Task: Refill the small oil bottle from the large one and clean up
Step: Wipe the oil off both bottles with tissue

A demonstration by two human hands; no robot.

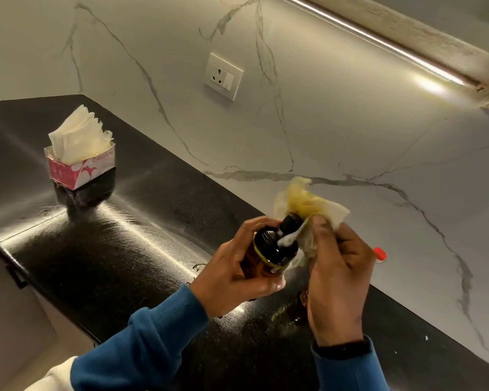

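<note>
I see the left hand (237, 266) curled tight around a small dark oil bottle (271, 249); the bottle is up in the air above the black counter (110, 249), tipped so its black cap points up and away toward the wall; a yellow band runs around its shoulder. The right hand (336, 277) pinches a crumpled tissue (308, 207) against the cap and neck of the bottle; the tissue is white at its edges and stained yellow in the middle; part of it sticks up past the fingers, and part hangs down beside the bottle. Both arms wear blue sleeves (153, 348).

Just behind the right hand I can see a red cap (380, 253) peeking out near the wall; the thing it sits on is mostly hidden, so I cannot tell what it is. Under the hands the counter looks wet and shiny, with a yellowish smear (287, 314) near the right wrist.

Far to the left a pink and white tissue box (79, 170) stands on the counter, well apart from the hands; white tissues poke out of its top. On the marble wall (350, 122) there is a white power socket (223, 76) with a switch.
</note>
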